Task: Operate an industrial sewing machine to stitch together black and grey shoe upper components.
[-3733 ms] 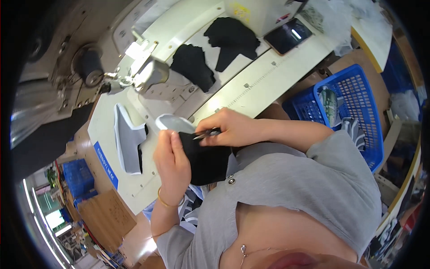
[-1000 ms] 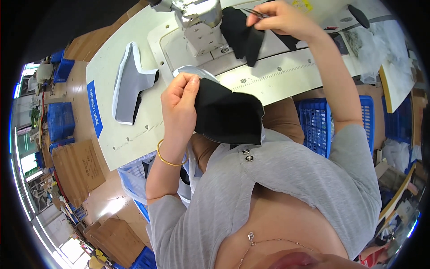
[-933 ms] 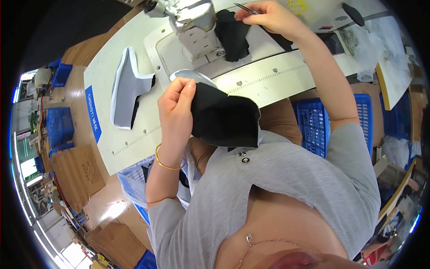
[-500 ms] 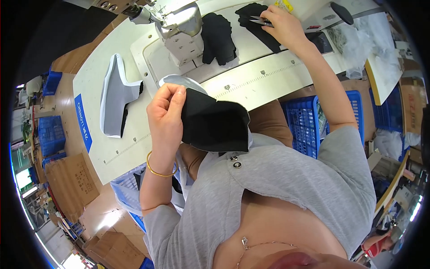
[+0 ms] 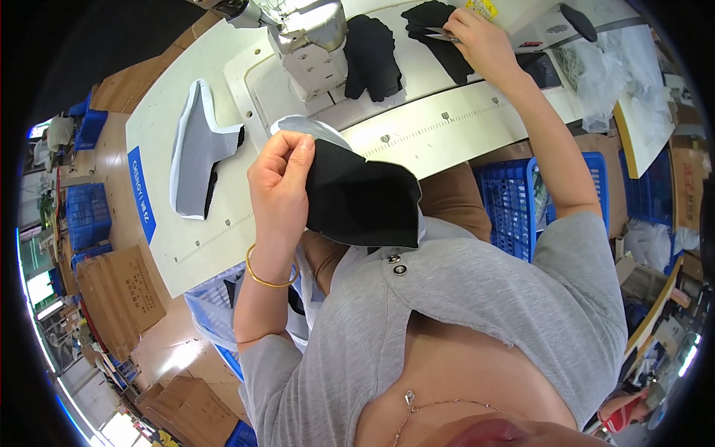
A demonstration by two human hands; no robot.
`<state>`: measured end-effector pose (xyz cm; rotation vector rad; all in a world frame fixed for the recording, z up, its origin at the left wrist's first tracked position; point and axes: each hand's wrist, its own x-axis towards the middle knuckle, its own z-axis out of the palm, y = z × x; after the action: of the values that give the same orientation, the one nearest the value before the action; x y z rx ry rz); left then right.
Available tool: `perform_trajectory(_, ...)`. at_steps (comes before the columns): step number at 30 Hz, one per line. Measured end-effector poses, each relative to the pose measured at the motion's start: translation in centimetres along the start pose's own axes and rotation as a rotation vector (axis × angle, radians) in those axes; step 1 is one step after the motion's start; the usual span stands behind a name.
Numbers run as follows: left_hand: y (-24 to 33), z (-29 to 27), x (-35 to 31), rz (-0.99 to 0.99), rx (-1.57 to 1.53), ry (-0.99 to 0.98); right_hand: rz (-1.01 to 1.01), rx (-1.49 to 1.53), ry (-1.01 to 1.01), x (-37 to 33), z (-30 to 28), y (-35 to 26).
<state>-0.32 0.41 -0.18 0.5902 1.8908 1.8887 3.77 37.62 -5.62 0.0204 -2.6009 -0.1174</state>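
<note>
My left hand (image 5: 279,175) pinches a black fabric piece (image 5: 361,197) between thumb and fingers, just off the table's front edge and over my lap. A pale grey part with a white rim shows behind the piece, on its far side. Up at the right, my right hand (image 5: 482,43) is closed around small metal thread snips (image 5: 442,36). Their blades lie over a stack of black cut fabric (image 5: 449,61) on the table. Another black stack (image 5: 372,59) rests to its left, beside the sewing machine head (image 5: 313,63).
A grey boot-shaped piece (image 5: 195,153) with white edging lies on the left of the white table (image 5: 246,253). Under the table's right side stands a blue basket (image 5: 506,205); a lined basket (image 5: 212,309) stands at lower left. Clear plastic bags (image 5: 607,74) hang at the right.
The whole view has shifted slightly, so the table and machine appear a little farther right and higher. Both hands keep their holds, with little other visible movement.
</note>
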Motion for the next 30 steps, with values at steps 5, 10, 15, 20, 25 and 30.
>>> perform_trajectory(5,-0.1,0.1,-0.1,-0.016,-0.019,-0.004,-0.022,0.108,0.202,0.9,-3.5,-2.2)
perform_trajectory(10,0.2,0.4,-0.3,-0.025,-0.034,-0.005,0.378,0.427,-0.052,1.2,-5.8,-3.4)
perform_trajectory(15,0.2,0.6,-0.2,-0.022,-0.031,-0.003,0.758,0.886,-0.376,0.4,-3.1,-0.9)
perform_trajectory(20,0.0,0.2,-0.1,-0.009,-0.014,-0.024,0.262,0.502,-0.127,-1.1,-1.2,-0.9)
perform_trajectory(25,0.4,0.5,-0.2,-0.016,-0.028,-0.014,0.422,0.39,0.117,0.1,-5.4,-2.7)
perform_trajectory(30,-0.6,1.4,-0.8,-0.029,-0.074,0.083,0.705,1.507,-0.055,0.9,-11.7,-7.4)
